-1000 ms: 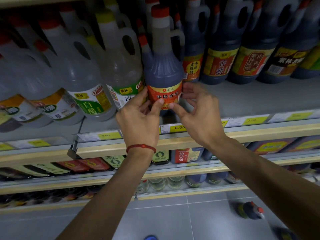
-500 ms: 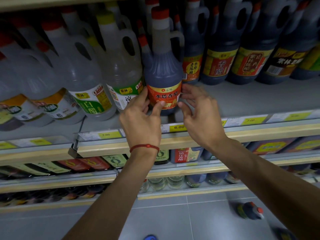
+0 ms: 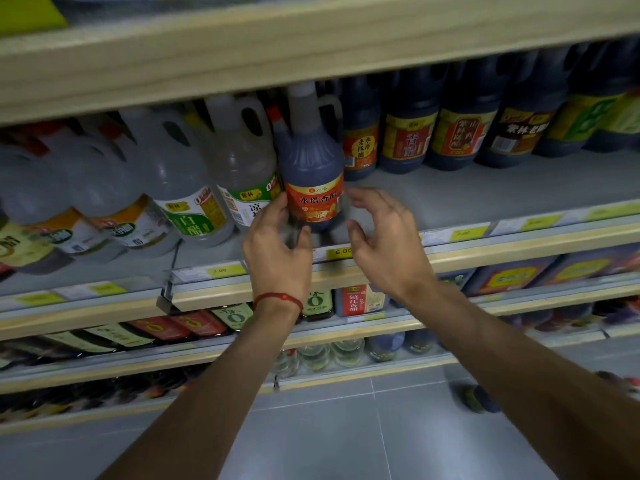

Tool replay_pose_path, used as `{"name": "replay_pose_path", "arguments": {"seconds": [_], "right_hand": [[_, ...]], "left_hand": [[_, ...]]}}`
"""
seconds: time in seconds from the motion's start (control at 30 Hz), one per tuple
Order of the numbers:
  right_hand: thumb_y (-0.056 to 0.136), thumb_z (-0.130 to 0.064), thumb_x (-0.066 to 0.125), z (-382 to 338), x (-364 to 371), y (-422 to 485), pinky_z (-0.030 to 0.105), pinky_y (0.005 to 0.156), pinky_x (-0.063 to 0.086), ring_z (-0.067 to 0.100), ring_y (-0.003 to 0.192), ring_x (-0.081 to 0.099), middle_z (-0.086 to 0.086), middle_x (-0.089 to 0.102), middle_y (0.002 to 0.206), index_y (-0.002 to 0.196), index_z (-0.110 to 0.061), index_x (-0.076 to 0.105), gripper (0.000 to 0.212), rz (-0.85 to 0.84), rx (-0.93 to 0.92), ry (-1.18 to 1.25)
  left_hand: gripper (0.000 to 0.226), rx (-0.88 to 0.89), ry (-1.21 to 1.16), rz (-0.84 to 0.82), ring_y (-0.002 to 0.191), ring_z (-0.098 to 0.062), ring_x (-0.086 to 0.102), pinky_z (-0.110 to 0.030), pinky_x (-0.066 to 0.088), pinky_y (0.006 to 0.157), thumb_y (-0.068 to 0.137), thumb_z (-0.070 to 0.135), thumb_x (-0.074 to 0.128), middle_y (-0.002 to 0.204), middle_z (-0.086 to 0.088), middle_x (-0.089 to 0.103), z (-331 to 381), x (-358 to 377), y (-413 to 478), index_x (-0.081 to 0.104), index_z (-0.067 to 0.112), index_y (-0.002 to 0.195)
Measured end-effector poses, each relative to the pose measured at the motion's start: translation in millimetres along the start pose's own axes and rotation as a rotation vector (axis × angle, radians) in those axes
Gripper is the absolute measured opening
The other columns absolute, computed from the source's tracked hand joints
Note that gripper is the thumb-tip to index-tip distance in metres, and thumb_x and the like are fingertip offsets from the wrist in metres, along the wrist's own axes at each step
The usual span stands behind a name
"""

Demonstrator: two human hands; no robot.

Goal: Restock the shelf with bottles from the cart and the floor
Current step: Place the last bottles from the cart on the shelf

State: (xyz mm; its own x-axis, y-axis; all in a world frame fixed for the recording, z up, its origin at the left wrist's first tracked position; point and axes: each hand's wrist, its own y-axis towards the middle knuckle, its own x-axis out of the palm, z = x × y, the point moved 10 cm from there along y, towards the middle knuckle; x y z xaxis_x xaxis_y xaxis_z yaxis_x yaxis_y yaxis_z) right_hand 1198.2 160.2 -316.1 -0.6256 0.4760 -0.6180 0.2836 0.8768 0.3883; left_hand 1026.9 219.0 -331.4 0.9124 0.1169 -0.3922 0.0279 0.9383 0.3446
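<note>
A dark vinegar bottle (image 3: pixel 313 178) with a handle and an orange-red label stands upright near the front of the grey shelf (image 3: pixel 485 192). It is between clear jugs on its left and dark bottles on its right. My left hand (image 3: pixel 277 244), with a red string at the wrist, holds its lower left side, index finger on the label edge and thumb at the base. My right hand (image 3: pixel 377 237) hovers just right of the bottle with loosely curled fingers and a small gap to it. A dark bottle (image 3: pixel 478 398) lies blurred on the floor tiles.
Clear white-vinegar jugs (image 3: pixel 187 188) fill the shelf's left part and dark vinegar bottles (image 3: pixel 408 133) line the back right. The upper shelf board (image 3: pixel 311 46) hangs close above the bottle necks. Price tags (image 3: pixel 341 251) run along the shelf edge. Lower shelves hold several smaller bottles.
My right hand has come off the bottle and opened beside it. My left thumb has slid down to the bottle's base. The view has tilted up, showing the shelf above.
</note>
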Motion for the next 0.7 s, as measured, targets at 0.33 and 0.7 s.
{"name": "replay_pose_path", "arguments": {"seconds": [0.33,0.7], "right_hand": [[0.082,-0.026,0.073,-52.2,-67.3,-73.6,0.043,0.09,0.052,0.031,0.106,0.061,0.007,0.069,0.108,0.114,-0.01,0.071,0.035,0.126,0.1,-0.346],[0.084,-0.039,0.064,-105.8,-109.3,-207.3,0.042,0.081,0.046,0.028,0.095,0.055,0.004,0.062,0.102,0.113,-0.012,0.065,0.04,0.301,0.399,-0.571]], "left_hand": [[0.052,0.348,0.45,-0.381,0.132,-0.028,0.05,-0.045,0.049,0.102,0.093,0.03,0.066,0.142,-0.003,0.056,61.4,-18.7,-49.1,0.055,0.019,0.142],[0.052,0.693,0.488,-0.752,0.123,-0.028,0.053,-0.044,0.05,0.092,0.095,0.041,0.061,0.139,-0.004,0.056,98.2,-48.9,-146.2,0.054,0.015,0.139]]}}
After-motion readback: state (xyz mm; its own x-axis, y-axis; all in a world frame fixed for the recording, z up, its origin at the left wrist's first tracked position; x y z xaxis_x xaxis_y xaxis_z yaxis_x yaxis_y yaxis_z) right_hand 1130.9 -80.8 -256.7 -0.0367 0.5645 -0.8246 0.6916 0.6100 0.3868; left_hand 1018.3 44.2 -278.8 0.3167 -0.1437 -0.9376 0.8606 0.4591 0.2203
